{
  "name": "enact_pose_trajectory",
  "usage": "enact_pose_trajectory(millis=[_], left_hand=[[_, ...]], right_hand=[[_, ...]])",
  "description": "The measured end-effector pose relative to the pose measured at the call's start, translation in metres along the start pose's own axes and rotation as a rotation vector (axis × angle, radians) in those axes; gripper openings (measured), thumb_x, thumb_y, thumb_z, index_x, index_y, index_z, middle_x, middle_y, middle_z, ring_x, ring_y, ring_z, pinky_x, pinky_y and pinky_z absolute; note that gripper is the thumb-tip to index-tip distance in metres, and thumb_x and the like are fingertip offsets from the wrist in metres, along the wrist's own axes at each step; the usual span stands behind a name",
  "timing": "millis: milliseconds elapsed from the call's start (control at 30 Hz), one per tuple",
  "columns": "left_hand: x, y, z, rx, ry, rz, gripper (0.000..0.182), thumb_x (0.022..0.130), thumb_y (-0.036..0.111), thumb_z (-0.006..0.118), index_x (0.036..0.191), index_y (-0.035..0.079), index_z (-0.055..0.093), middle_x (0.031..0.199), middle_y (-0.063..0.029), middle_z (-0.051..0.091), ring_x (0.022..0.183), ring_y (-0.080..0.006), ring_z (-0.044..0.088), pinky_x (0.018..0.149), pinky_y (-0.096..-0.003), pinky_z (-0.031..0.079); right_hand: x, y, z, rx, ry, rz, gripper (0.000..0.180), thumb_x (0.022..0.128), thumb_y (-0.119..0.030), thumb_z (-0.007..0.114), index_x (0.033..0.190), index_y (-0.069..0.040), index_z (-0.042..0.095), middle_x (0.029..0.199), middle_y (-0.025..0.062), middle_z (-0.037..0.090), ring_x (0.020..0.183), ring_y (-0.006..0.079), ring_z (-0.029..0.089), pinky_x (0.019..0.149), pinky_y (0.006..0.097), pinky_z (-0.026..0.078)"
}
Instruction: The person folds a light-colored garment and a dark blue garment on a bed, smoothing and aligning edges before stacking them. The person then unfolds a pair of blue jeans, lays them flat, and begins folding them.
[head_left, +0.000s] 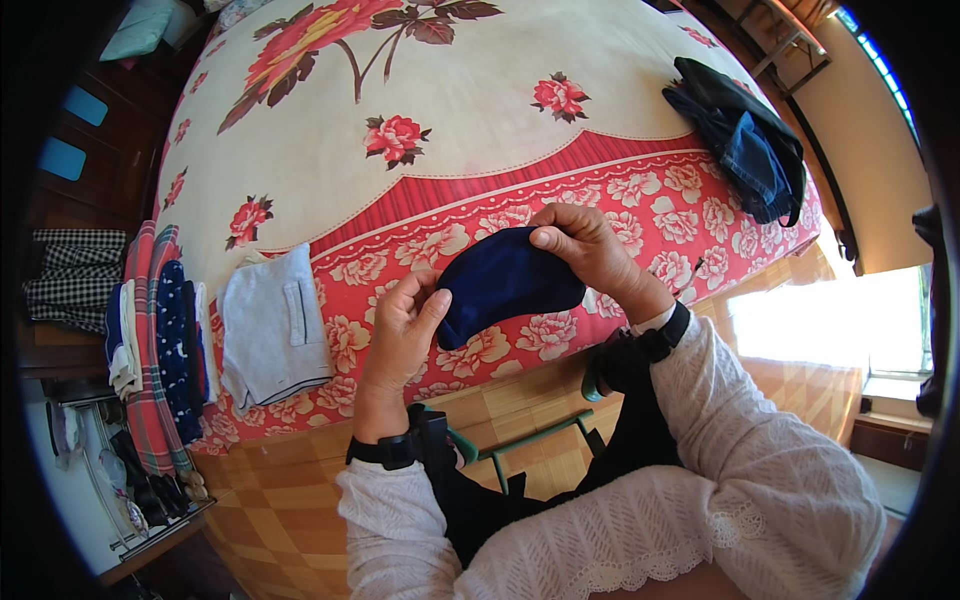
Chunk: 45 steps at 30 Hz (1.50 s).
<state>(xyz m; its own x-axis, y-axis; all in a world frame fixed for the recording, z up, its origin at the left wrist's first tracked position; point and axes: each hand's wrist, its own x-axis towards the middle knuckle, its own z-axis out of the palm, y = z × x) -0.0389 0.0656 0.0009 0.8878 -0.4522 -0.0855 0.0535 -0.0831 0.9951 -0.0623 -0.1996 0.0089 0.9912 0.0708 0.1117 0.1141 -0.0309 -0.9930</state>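
Observation:
A small piece of dark navy cloth (510, 281) is held up above the near edge of the bed. My left hand (397, 330) pinches its left end between thumb and fingers. The upper right part of the cloth is gripped by my right hand (596, 251), thumb on top. What kind of garment the cloth is, I cannot tell. Folded light grey fabric clothing (274, 326) with a slit pocket lies on the bed to the left of my left hand. Beside it stand folded clothes (171, 337) in a row, among them plaid and dotted navy ones.
The bed's floral cover (480, 150) spreads out before me. Dark clothes with blue denim (750, 150) lie at its right corner. At the lower left is a metal shoe rack (161, 529) with shoes. A green metal frame (525, 442) stands on the wooden floor between my legs.

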Motion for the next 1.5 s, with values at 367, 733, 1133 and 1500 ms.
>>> enact_pose_trajectory(millis=[367, 733, 1133, 1500], left_hand=[[0.012, -0.023, -0.003, 0.173, 0.139, -0.159, 0.021, 0.097, 0.012, 0.060, 0.112, -0.002, 0.061, 0.087, -0.0012, 0.061, 0.076, -0.0058, 0.052, 0.067, -0.0227, 0.045], [-0.008, -0.004, -0.006, 0.632, 0.192, -0.254, 0.037, 0.089, 0.019, 0.070, 0.117, -0.001, 0.058, 0.092, -0.0131, 0.067, 0.077, -0.0179, 0.064, 0.070, -0.0311, 0.052], [-0.025, 0.008, -0.024, 0.344, -0.122, -0.440, 0.059, 0.081, 0.000, 0.071, 0.131, -0.001, 0.041, 0.095, -0.0148, 0.064, 0.081, -0.0173, 0.064, 0.068, -0.0287, 0.053], [-0.044, 0.006, -0.030, 0.379, -0.216, -0.415, 0.044, 0.077, -0.006, 0.072, 0.109, 0.005, 0.043, 0.095, -0.0102, 0.059, 0.085, -0.0148, 0.063, 0.072, -0.0263, 0.052]], right_hand=[[0.009, 0.021, 0.005, -0.287, 0.032, 0.293, 0.022, 0.093, -0.020, 0.068, 0.100, 0.001, 0.067, 0.080, 0.0001, 0.064, 0.074, 0.0062, 0.056, 0.066, 0.0239, 0.047], [-0.002, 0.014, -0.016, -0.554, -0.015, 0.395, 0.037, 0.088, -0.029, 0.072, 0.106, 0.001, 0.060, 0.090, 0.0202, 0.068, 0.083, 0.0292, 0.067, 0.071, 0.0365, 0.052], [-0.007, -0.011, -0.033, -0.481, -0.330, 0.513, 0.060, 0.080, -0.016, 0.077, 0.131, -0.004, 0.050, 0.098, 0.0145, 0.066, 0.091, 0.0259, 0.065, 0.080, 0.0348, 0.052], [-0.005, 0.000, -0.029, -0.522, -0.316, 0.499, 0.059, 0.078, -0.008, 0.076, 0.130, -0.007, 0.050, 0.092, 0.0120, 0.062, 0.086, 0.0225, 0.061, 0.075, 0.0346, 0.050]])
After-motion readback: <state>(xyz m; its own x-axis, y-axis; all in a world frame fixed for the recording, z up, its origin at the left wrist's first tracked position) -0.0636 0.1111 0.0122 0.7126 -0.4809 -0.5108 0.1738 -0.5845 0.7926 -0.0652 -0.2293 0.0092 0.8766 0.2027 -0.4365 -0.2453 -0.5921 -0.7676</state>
